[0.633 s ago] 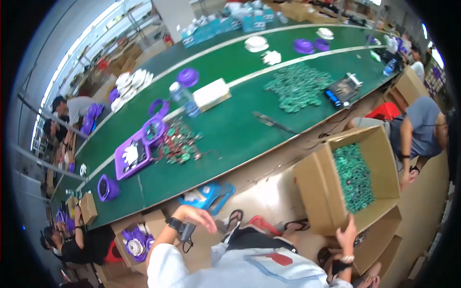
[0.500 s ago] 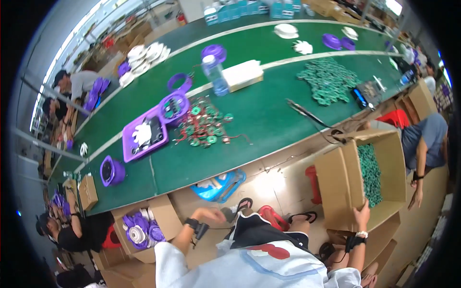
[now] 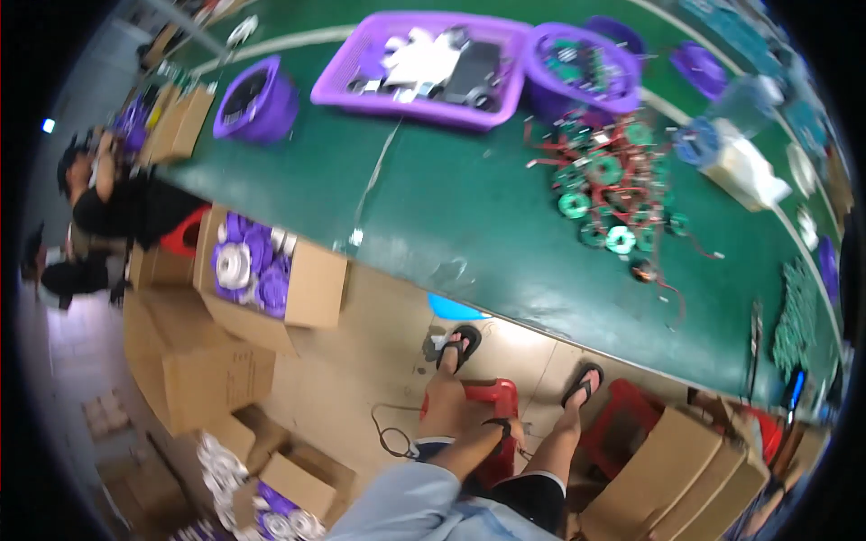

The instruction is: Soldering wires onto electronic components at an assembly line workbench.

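My left hand (image 3: 517,438), with a dark band at the wrist, reaches down between my legs. It is over or against a red plastic stool (image 3: 492,390); its fingers are small and blurred, so their grip cannot be made out. My right hand is out of view. In front of me stands the green workbench (image 3: 406,234). On it lies a pile of green ring-shaped coils with red wires (image 3: 606,171), beside a purple bowl of small parts (image 3: 577,90) and a purple basket (image 3: 361,99) holding white and black pieces.
A carton with purple and white parts (image 3: 316,284) stands left of me, near another brown carton (image 3: 207,379). More cartons (image 3: 658,460) and a red stool (image 3: 622,424) are at the right. A purple pot (image 3: 280,104) sits on the bench; a person in black (image 3: 117,207) works at far left.
My view has swung left along the bench. My right hand, earlier on the edge of a carton of green parts, has left view. My left hand has moved down to the red stool.
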`<state>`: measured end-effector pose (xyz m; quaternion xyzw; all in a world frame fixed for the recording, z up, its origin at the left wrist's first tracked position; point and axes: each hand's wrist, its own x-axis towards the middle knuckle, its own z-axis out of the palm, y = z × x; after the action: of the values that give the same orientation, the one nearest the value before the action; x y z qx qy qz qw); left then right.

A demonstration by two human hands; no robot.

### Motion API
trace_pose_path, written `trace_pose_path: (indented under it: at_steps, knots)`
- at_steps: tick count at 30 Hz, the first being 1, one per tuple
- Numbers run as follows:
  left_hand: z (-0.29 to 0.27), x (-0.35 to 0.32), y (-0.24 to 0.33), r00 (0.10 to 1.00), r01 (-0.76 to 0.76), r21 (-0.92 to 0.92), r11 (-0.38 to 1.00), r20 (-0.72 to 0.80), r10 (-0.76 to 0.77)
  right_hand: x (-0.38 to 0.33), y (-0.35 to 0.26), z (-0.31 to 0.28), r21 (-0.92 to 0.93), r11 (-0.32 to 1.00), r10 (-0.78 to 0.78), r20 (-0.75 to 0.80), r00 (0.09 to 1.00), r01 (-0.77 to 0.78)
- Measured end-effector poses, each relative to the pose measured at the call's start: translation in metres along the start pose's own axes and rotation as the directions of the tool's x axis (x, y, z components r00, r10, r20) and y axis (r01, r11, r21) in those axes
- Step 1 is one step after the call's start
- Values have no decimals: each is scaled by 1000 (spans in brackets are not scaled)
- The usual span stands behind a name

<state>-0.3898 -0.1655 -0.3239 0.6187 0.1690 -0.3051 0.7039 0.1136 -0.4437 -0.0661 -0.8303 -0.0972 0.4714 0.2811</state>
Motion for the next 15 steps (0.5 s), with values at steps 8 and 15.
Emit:
trace_pose_path:
  at_steps: [8,15]
  knots:
    - [32,84,-8,947,141,-290,947,-241,-215,210,-94,-26,-109,914,403,336,851,-390]
    - [25,72,7,861,237,-347,907,-357,-362,252,-154,-20,-118,734,637,460,619,-669]
